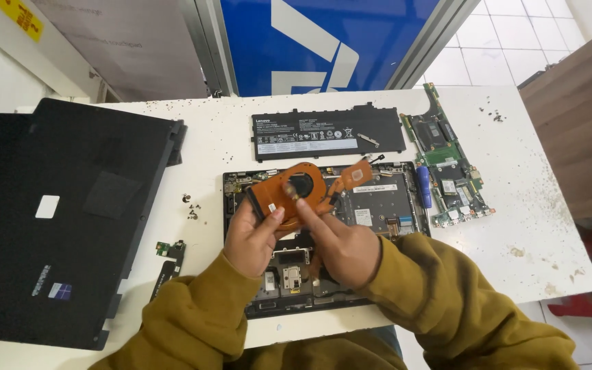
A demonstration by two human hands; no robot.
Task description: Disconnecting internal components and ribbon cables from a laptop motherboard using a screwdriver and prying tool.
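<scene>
From the head view, our left hand (251, 236) grips the copper fan and heat-pipe assembly (303, 188) by its near left edge, above the opened laptop chassis (385, 205); our right hand (340, 247) has one finger pressed to the fan housing. We judge it light, thin and easily bent, best held by its rim. The chassis tray holds only small fittings.

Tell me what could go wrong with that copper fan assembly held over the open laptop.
The left hand grips only one end of the fan and heatpipe, so its thin copper arm could bend. The right hand has a finger by the fan opening. Loose screws on the white table could scatter.
</scene>
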